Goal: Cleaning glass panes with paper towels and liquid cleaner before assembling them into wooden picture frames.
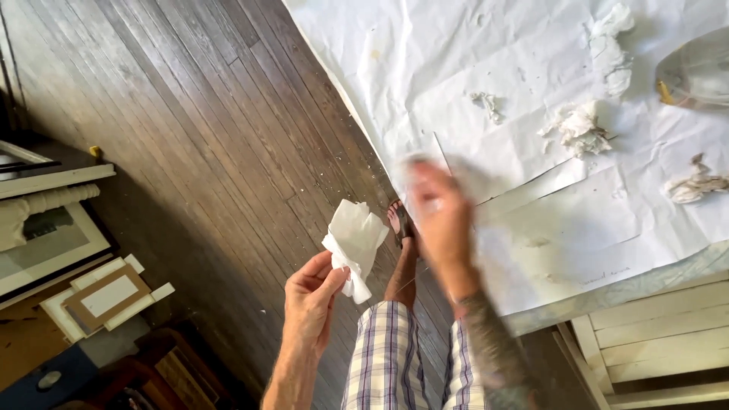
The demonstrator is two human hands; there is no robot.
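My left hand (311,300) is raised over the wooden floor and pinches a crumpled white paper tissue (355,244) between thumb and fingers. My right hand (439,215) is blurred with motion, at the near edge of the white paper sheets (531,137) that cover the table. Whether it holds anything cannot be made out. Several crumpled, soiled tissue wads (579,127) lie on the paper to the right. My leg in plaid shorts and a sandalled foot show below the hands.
Dark wooden floorboards (205,137) fill the left. Picture frames and card mounts (106,296) lie stacked at the lower left. A clear glass or plastic object (695,72) sits at the table's far right. White wooden slats (653,342) are under the table edge.
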